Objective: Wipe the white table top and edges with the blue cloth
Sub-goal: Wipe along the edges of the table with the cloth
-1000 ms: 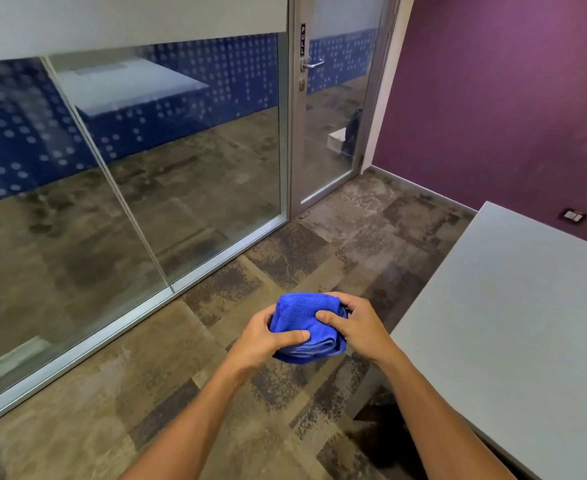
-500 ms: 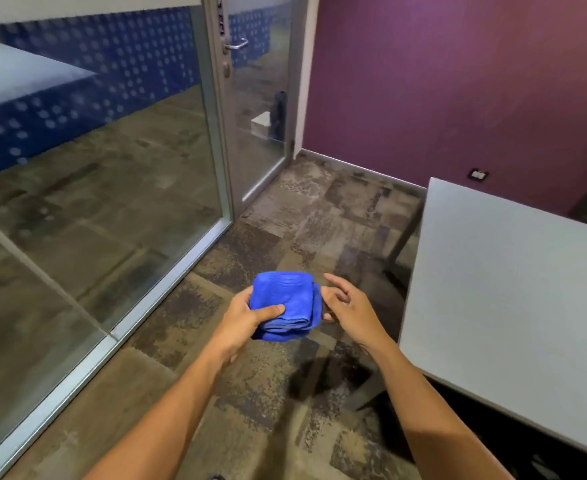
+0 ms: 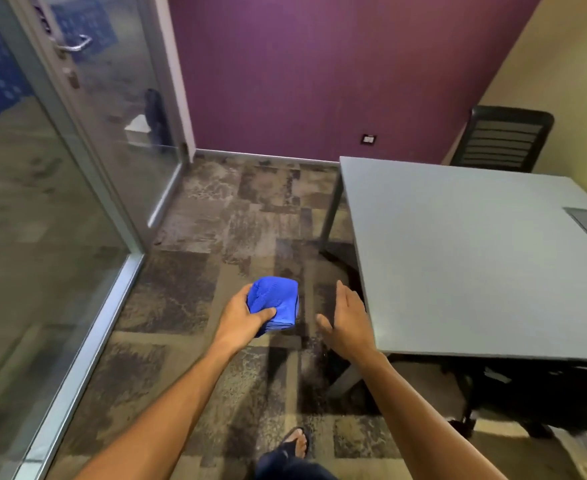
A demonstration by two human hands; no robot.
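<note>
Within left fingers [image 3: 268, 311]: blue cloth [image 3: 278, 301]

Purple wall [image 3: 319, 71] with a small socket plate [image 3: 368, 138] low down. Glass door [image 3: 112, 109] at left, black slatted chair [image 3: 503, 140] at far right, patchy brown carpet [image 3: 216, 237].

The left hand [image 3: 242, 315] gripped the folded blue cloth [image 3: 278, 303] over the carpet, thumb across its near face. Just to its right, apart from the cloth, the right hand [image 3: 345, 318] hung with straight fingers and held nothing, close beside the near left corner of the white table [image 3: 475, 258]. Beyond the table, far from both hands, stood a black chair [image 3: 503, 140] against the purple wall [image 3: 319, 71]. A glass door [image 3: 112, 109] stood well left of the left hand. A sandalled foot [image 3: 297, 441] showed below, between the forearms.
</note>
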